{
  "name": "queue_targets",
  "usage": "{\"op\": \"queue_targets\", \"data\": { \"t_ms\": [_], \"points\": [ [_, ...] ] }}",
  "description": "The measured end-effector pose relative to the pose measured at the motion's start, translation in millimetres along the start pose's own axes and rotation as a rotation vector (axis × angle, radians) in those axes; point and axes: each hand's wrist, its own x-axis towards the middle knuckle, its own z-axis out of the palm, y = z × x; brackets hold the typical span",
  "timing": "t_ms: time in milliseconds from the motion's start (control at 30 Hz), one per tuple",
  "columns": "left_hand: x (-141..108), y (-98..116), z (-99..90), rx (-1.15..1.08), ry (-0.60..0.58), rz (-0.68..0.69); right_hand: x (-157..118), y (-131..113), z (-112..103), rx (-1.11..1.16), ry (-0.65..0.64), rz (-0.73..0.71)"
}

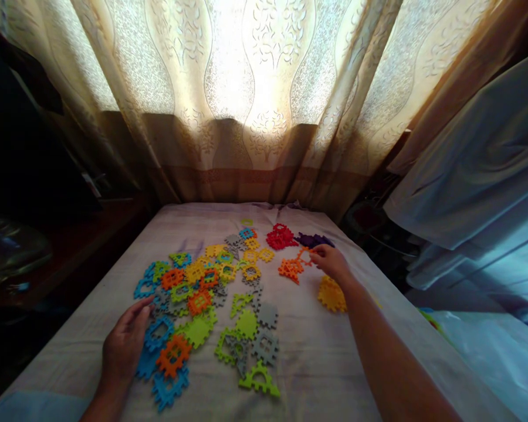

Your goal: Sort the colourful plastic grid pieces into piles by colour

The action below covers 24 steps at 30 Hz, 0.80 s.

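Note:
My right hand point(330, 262) pinches the edge of an orange interlocking puzzle piece point(307, 256) at the right of the bed-like surface. Beside that piece lie more orange pieces point(291, 268). A red pile point(280, 236), a purple pile point(314, 240) and a yellow pile point(332, 294) surround this spot. My left hand point(125, 340) rests at the left edge of a mixed heap, fingers loosely extended, holding nothing I can see. Nearest to it are a blue frame-shaped piece point(158, 333) and an orange windowed piece point(175, 356).
Green solid pieces point(246, 324), grey square pieces point(265, 346) and a green arched piece point(259, 380) lie in the middle of the pale cloth point(308, 363). Patterned curtains point(266, 140) hang behind. White fabric point(466, 158) hangs at right; a dark cabinet-like surface point(118, 220) stands left.

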Motion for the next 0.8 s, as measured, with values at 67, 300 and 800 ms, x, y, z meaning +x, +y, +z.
{"op": "queue_targets", "data": {
  "t_ms": [67, 300, 800],
  "points": [
    [-0.3, -0.5, 0.5, -0.004, 0.004, 0.008, -5.2, -14.8, 16.9, 0.009, -0.048, 0.0],
    [-2.4, 0.7, 0.9, -0.026, 0.001, 0.024, -18.0, -17.8, 29.5, -0.067, -0.035, 0.009],
    [-2.6, 2.3, 1.3, 0.005, 0.006, -0.003, -107.6, -110.3, 76.9, -0.035, -0.07, -0.294]
  ]
}}
